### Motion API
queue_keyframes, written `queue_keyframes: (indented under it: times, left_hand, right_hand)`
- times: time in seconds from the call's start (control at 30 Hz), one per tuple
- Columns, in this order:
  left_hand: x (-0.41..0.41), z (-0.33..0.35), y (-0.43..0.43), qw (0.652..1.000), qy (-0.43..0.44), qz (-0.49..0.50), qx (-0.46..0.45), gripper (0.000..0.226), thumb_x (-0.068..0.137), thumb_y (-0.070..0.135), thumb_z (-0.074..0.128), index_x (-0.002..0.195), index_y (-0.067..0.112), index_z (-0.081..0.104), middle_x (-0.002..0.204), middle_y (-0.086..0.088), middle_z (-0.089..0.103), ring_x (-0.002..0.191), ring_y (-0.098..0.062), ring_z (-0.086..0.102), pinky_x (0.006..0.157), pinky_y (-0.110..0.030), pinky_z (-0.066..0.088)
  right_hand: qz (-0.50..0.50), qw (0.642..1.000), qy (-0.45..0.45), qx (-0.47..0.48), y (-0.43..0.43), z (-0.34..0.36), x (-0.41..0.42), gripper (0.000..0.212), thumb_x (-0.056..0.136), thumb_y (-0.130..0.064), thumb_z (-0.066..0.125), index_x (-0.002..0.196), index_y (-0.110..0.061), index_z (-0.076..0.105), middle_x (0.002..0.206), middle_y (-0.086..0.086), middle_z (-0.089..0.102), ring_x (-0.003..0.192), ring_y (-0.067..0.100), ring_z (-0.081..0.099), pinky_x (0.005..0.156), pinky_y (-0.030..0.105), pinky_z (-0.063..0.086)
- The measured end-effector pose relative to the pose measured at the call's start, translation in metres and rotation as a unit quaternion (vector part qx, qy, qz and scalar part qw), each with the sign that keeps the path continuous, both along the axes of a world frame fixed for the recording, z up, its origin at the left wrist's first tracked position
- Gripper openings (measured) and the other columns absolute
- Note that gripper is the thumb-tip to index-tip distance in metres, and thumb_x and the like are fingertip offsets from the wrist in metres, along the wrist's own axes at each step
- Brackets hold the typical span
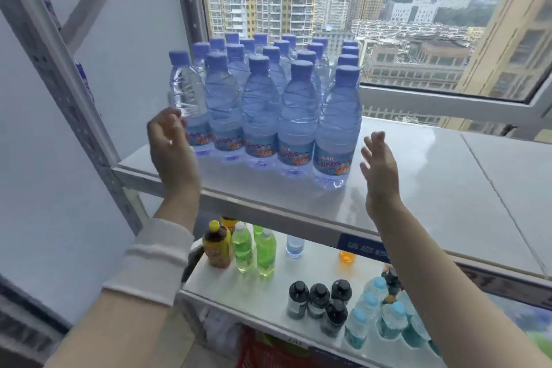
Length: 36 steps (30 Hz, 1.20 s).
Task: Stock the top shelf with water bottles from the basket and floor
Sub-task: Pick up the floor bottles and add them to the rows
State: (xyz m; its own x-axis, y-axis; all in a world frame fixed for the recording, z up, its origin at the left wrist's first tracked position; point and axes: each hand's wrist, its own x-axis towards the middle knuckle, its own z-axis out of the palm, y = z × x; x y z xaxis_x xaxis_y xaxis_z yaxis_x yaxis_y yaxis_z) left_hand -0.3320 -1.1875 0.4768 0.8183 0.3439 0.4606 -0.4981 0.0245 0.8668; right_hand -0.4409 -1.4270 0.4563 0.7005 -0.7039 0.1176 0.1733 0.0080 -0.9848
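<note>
My left hand [171, 140] is raised at the left end of the front row of water bottles [263, 110], fingers loosely curled and not closed round anything, the fingertips at or just beside the leftmost bottle [186, 98]; I cannot tell whether they actually touch it. My right hand [379, 167] is up on the other side, fingers spread and palm turned toward the rightmost front bottle [337, 128], near it but with a visible gap between. A white sleeve [149, 263] is pushed up on my left forearm. The bottles all stand upright on the top shelf [433, 188], long axes vertical, blue caps pointing up, packed in rows that run back toward the window [418, 24]. The group fills the left part of the shelf, and the right part is bare. The front labels face me, printed side out. The leftmost bottle looks clearer than the others and stands slightly apart from the block behind it. On the lower shelf [268, 287] stand a brown drink with a yellow cap [217, 245], two green bottles [254, 248], several black-capped bottles [322, 302] and a cluster of light-blue-capped bottles [385, 317], all upright too. Something red [263, 352] shows at the bottom edge under that shelf, too cut off to tell what it is.
</note>
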Motion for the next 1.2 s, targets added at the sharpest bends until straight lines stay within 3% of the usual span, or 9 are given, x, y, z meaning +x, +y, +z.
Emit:
queue_keyframes:
  times: [0.2,0.4,0.5,0.6,0.8,0.87,1.0,1.07,1.2]
  left_hand:
    - [0.101,-0.021,0.056,0.987,0.123,-0.104,0.021,0.057,0.099,0.044,0.022,0.143,0.009,0.03,0.149,-0.01,0.034,0.137,-0.021,0.034,0.117,-0.039,0.023]
    - [0.129,-0.015,0.051,0.95,0.19,-0.248,0.02,0.064,0.096,0.052,0.003,0.149,0.018,0.016,0.156,0.001,0.019,0.144,-0.014,0.019,0.119,-0.036,0.008]
    - [0.125,-0.013,0.042,0.932,0.197,-0.303,0.003,0.065,0.097,0.048,-0.001,0.147,0.013,0.022,0.152,-0.008,0.031,0.14,-0.018,0.029,0.114,-0.03,0.018]
    - [0.118,-0.017,0.034,0.921,0.189,-0.338,0.037,0.068,0.096,0.051,0.002,0.14,0.016,0.041,0.132,-0.009,0.054,0.12,-0.022,0.053,0.094,-0.025,0.048]
    - [0.119,-0.019,0.04,0.911,0.175,-0.356,0.11,0.074,0.08,0.075,0.014,0.143,0.038,0.027,0.148,0.009,0.038,0.133,-0.014,0.041,0.113,-0.044,0.03]
    - [0.116,-0.019,0.045,0.909,0.169,-0.358,0.132,0.066,0.087,0.068,0.009,0.144,0.037,0.026,0.148,0.01,0.037,0.134,-0.013,0.039,0.114,-0.042,0.027]
    - [0.118,-0.013,0.045,0.9,0.162,-0.38,0.14,0.059,0.093,0.059,0.001,0.13,0.042,0.043,0.135,0.019,0.046,0.116,0.0,0.049,0.103,-0.024,0.035]
    - [0.122,-0.004,0.045,0.906,0.163,-0.372,0.117,0.05,0.095,0.054,0.0,0.115,0.049,0.045,0.125,0.02,0.048,0.112,0.0,0.047,0.096,-0.02,0.033]
    - [0.148,0.014,0.045,0.91,0.179,-0.369,0.064,0.076,0.086,0.069,0.003,0.144,0.028,0.028,0.149,0.008,0.036,0.136,-0.015,0.034,0.116,-0.04,0.021]
  right_hand:
    - [-0.114,0.992,0.002,0.059,0.024,-0.006,0.021,0.066,0.095,-0.055,0.013,0.146,-0.016,0.025,0.155,0.001,0.024,0.142,0.018,0.023,0.114,0.035,0.019]
    - [-0.146,0.988,0.014,0.04,0.046,0.005,0.027,0.064,0.095,-0.055,0.005,0.147,-0.024,0.024,0.154,-0.004,0.025,0.141,0.017,0.026,0.108,0.03,0.025]
    - [-0.126,0.992,0.015,0.021,0.056,0.011,0.031,0.062,0.095,-0.053,0.002,0.143,-0.027,0.031,0.144,-0.006,0.041,0.119,0.007,0.047,0.085,0.015,0.039]
    - [-0.128,0.992,0.013,0.011,0.057,0.009,0.038,0.062,0.095,-0.054,0.004,0.139,-0.028,0.038,0.131,-0.005,0.052,0.101,0.006,0.055,0.07,0.012,0.045]
    - [-0.126,0.992,0.007,-0.003,0.054,-0.001,0.046,0.061,0.092,-0.062,0.012,0.142,-0.031,0.028,0.141,-0.002,0.045,0.123,0.018,0.05,0.089,0.027,0.047]
    - [-0.119,0.992,0.02,-0.021,0.053,-0.002,0.045,0.061,0.092,-0.062,0.011,0.142,-0.032,0.028,0.141,-0.003,0.045,0.122,0.017,0.05,0.097,0.032,0.046]
    - [-0.097,0.995,0.019,-0.025,0.044,0.003,0.039,0.06,0.094,-0.056,0.004,0.14,-0.03,0.035,0.126,-0.016,0.052,0.103,0.0,0.055,0.078,0.011,0.045]
    - [-0.094,0.996,-0.006,-0.006,0.033,0.009,0.037,0.066,0.093,-0.057,0.001,0.145,-0.026,0.028,0.142,-0.015,0.042,0.125,0.007,0.046,0.094,0.016,0.035]
    - [-0.084,0.996,-0.018,0.016,0.012,0.024,0.043,0.099,0.064,-0.077,0.011,0.146,-0.024,0.026,0.152,-0.004,0.03,0.14,0.017,0.028,0.111,0.035,0.022]
